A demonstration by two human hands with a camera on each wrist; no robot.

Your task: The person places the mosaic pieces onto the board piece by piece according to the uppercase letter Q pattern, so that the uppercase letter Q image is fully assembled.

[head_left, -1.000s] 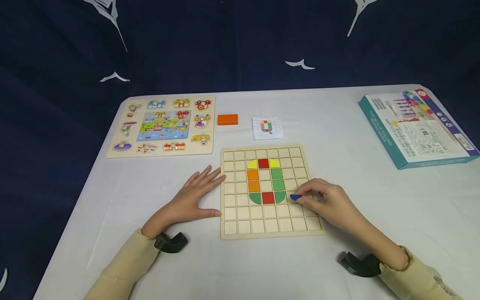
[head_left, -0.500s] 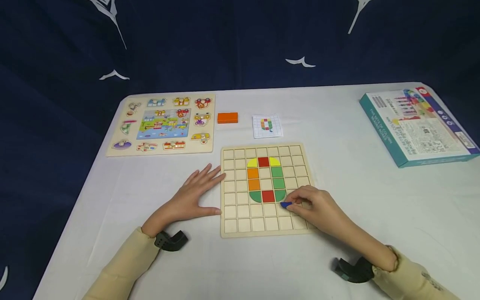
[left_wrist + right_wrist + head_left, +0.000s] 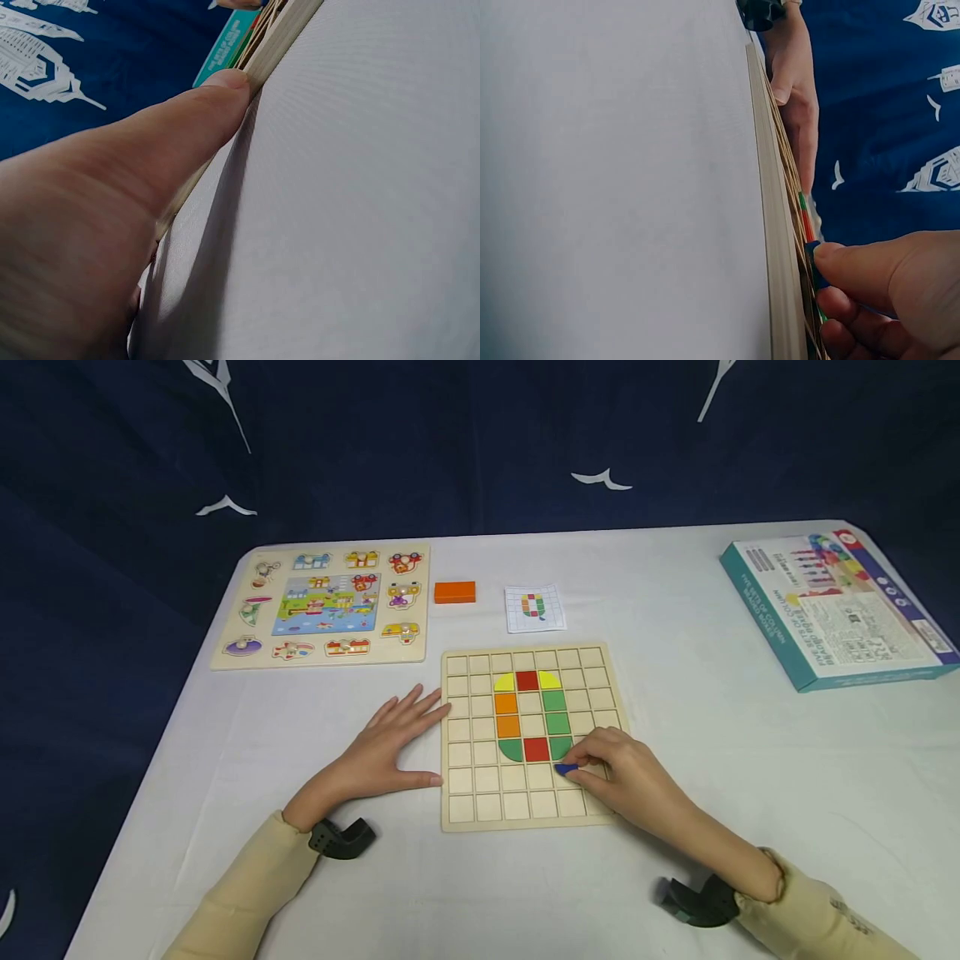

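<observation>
A wooden grid board [image 3: 480, 810] lies mid-table, with red, yellow, orange and green tiles set in a ring of its cells. Between thumb and fingertips my right hand [image 3: 618, 772] pinches a small blue tile [image 3: 566, 769], just below the lower-right green quarter-round tile [image 3: 560, 747]. The right wrist view shows the blue tile [image 3: 815, 262] close over the grid, its far side partly covered by the thumb. My left hand [image 3: 390, 747] lies with fingers spread at the board's left edge. In the left wrist view its thumb [image 3: 202, 105] touches the board's side.
Behind the board lie a small pattern card [image 3: 534, 609] and an orange block [image 3: 455, 592]. A wooden picture puzzle [image 3: 322, 651] is at the back left. A teal-sided box [image 3: 847, 610] stands at the back right. The white table ends at a dark blue cloth [image 3: 480, 443].
My right hand has moved left and slightly toward me with the blue tile, from right of the green tiles to just below the lower-right one. My left hand stays in place.
</observation>
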